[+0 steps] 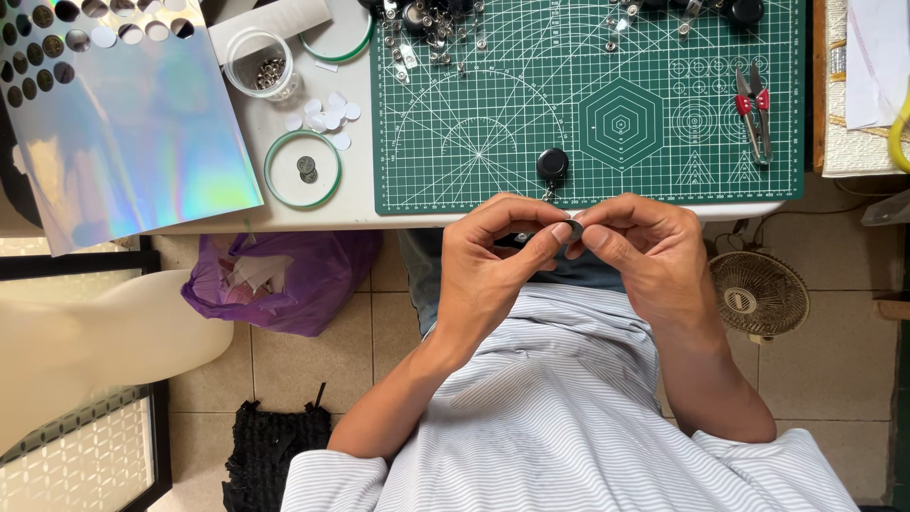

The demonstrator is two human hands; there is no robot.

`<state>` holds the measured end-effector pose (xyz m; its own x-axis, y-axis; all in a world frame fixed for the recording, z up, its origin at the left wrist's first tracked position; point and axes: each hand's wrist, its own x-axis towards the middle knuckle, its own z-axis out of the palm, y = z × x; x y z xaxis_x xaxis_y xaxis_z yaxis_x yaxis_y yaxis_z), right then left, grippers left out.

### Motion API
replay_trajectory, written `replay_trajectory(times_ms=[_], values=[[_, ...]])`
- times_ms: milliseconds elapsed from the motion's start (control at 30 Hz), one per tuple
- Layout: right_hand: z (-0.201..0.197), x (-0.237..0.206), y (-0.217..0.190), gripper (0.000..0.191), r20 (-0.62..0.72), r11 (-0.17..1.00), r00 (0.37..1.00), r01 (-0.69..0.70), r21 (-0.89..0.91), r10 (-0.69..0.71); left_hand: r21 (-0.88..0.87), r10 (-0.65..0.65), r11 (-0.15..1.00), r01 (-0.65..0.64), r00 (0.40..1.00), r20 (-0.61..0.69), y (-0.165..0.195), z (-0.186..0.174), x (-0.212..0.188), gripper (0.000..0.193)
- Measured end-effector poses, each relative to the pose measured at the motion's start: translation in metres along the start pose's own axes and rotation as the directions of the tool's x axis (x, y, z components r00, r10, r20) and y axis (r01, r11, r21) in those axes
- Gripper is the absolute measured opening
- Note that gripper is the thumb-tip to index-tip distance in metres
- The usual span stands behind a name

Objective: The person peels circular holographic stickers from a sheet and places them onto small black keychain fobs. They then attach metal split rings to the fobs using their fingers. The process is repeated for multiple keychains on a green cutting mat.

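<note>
Both hands pinching a small silver disc at the table edge.

My left hand (493,275) & right hand (649,261) meet fingertip to fingertip, gripping the small disc (574,228) btwn them, just over my striped shirt (569,398). Beyond: black round reel (553,163) on the green cutting mat (588,95); red pliers (754,109) far right, holographic sheet (123,114) far left.

Hands: two, left hand (493,261), right hand (645,251)
Mat (493,114): one
Pliers (754,109): one
Lids (302,169): two
Jar (260,63): one
Fan (758,294): one
Bag (284,280): one
</note>
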<state>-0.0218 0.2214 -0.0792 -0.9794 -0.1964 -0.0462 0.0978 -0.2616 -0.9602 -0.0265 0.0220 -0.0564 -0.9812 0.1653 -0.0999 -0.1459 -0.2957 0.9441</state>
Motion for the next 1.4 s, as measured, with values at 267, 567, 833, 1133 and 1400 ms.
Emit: replay_trajectory(times_ms=[267, 567, 833, 1133, 1400], values=[[-0.001, 0.001, 0.004, 0.012, -0.004, 1.0, 1.0, -0.022, 0.013, 0.022, 0.077, 0.078, 0.994, -0.076, 0.996, -0.033, 0.005, 0.002, -0.001, 0.016], [0.0, 0.004, -0.002, 0.017, -0.018, 0.999, 0.999, 0.033, 0.038, -0.032, -0.011, 0.028, 1.0, -0.028, 1.0, 0.003, 0.002, -0.001, 0.001, 0.021], [0.003, 0.004, -0.006, 0.012, -0.065, 0.996, 0.997, 0.028, -0.086, -0.034, 0.124, 0.14, 0.983, -0.138, 0.99, -0.008, -0.003, -0.006, 0.0, 0.016], [0.007, 0.002, -0.001, 0.01, -0.159, 0.989, 0.976, 0.142, -0.048, -0.148, -0.108, 0.242, 0.963, -0.248, 0.968, -0.064, -0.028, -0.006, -0.006, 0.035], [0.012, -0.001, 0.0, 0.012, -0.163, 0.986, 0.972, 0.167, -0.021, -0.168, -0.054, 0.227, 0.972, -0.229, 0.973, -0.044, -0.012, 0.012, -0.003, 0.011]])
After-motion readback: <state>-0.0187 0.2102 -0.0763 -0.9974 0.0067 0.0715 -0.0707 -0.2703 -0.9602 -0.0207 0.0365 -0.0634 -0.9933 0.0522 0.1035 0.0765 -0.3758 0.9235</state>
